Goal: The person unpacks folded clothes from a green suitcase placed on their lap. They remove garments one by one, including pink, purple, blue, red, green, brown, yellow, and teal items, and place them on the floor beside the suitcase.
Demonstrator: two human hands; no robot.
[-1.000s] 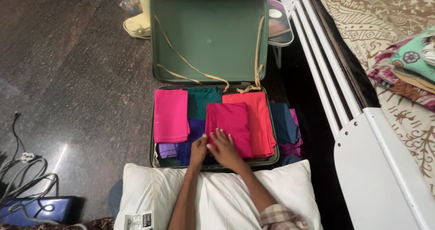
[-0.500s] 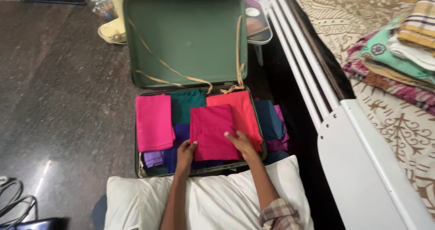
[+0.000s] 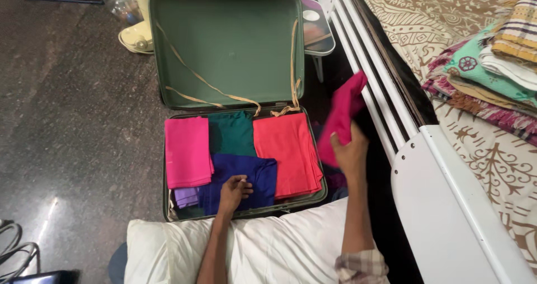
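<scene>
Your right hand: your right hand is raised beside the suitcase's right edge, fingers clenched around one magenta folded cloth, which hangs in the air between the suitcase and the bed frame.
Your left hand: your left hand rests on the dark blue folded cloth at the front of the suitcase, fingers curled loosely on it; you press it rather than grasp it.
Suitcase: one green suitcase lies open on the floor, lid upright, with two tan straps hanging across the lid.
Cloths inside, counted: five show — one pink folded cloth on the left, one teal folded cloth at the back middle, one red folded cloth on the right, the dark blue one, and one lilac cloth peeking out at the front left corner.
Pillow: one white pillow lies under your forearms.
Bed: one white bed frame stands to your right, with one stack of patterned clothes on the mattress.
</scene>
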